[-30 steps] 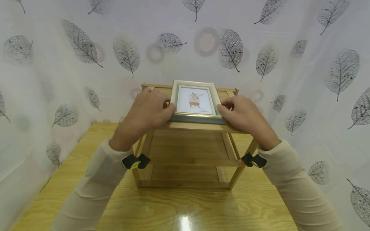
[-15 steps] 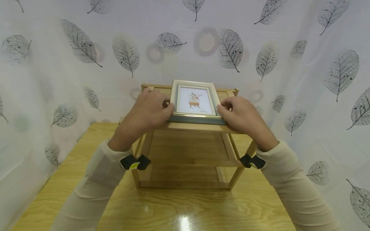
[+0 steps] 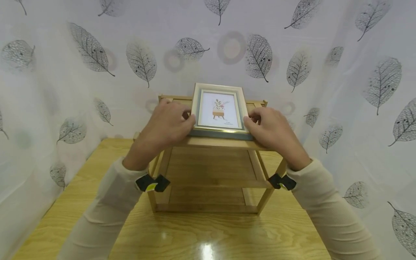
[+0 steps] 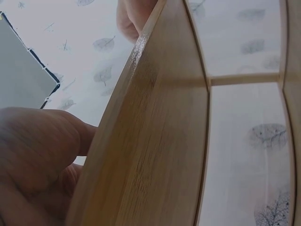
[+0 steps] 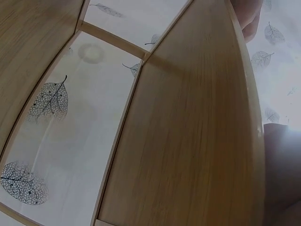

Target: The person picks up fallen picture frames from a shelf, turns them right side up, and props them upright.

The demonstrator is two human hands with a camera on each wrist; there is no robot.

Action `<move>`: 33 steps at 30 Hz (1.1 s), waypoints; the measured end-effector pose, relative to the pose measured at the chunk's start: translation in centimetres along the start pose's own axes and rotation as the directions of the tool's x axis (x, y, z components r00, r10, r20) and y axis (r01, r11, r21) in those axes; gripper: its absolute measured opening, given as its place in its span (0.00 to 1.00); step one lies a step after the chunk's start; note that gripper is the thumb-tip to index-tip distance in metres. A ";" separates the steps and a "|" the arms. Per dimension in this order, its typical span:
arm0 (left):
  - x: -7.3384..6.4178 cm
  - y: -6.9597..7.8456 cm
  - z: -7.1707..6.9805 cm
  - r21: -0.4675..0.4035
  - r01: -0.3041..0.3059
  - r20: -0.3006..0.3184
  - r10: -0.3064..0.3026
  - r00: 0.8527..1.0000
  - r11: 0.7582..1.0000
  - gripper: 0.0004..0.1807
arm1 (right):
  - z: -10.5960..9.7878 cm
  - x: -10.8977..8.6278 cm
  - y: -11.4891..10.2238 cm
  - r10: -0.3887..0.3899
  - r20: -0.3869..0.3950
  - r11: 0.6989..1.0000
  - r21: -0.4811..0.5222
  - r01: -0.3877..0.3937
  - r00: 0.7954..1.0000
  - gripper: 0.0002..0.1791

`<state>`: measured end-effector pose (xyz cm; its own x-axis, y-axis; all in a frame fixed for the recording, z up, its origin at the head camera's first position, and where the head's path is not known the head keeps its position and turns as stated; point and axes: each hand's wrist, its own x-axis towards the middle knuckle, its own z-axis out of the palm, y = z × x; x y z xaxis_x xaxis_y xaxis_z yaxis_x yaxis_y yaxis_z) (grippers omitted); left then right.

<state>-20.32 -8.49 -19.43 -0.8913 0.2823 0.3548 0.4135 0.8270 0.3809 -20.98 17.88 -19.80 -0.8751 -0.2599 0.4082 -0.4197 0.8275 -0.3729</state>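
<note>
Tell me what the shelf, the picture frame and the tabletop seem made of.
Shelf: wood, possibly bamboo, lightly glossy; fine straight grain.
Picture frame: painted wood or plastic, unclear; smooth cream and blue-grey surfaces, shiny gold line.
Tabletop: wood or laminate, glossy; wavy grain, bright reflection.

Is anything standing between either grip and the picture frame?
Nothing visible does. In the head view, the left grip and right grip both meet the sides of the picture frame, near its closer edge. The wooden rack is beneath the frame, not in between. The wrist views don't show the frame.
</note>
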 end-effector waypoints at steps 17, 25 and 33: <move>-0.1 -0.4 0.1 0.017 -0.015 -0.046 0.015 0.999 1.000 0.19 | 0.2 0.0 -0.6 0.019 -0.050 1.000 -0.001 -0.019 0.999 0.14; 0.0 -0.3 0.1 0.039 -0.009 -0.047 0.011 0.999 0.999 0.20 | 0.2 0.2 -0.6 0.032 -0.070 0.999 0.026 -0.030 0.997 0.15; -0.2 -0.1 0.0 0.021 0.018 -0.047 -0.017 0.999 1.000 0.18 | 0.1 0.1 -0.5 0.030 -0.073 0.998 0.062 -0.026 0.997 0.16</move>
<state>-20.18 -8.61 -19.48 -0.8887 0.2448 0.3877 0.3932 0.8419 0.3695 -20.88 17.43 -19.62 -0.8675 -0.1980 0.4564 -0.4114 0.8013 -0.4344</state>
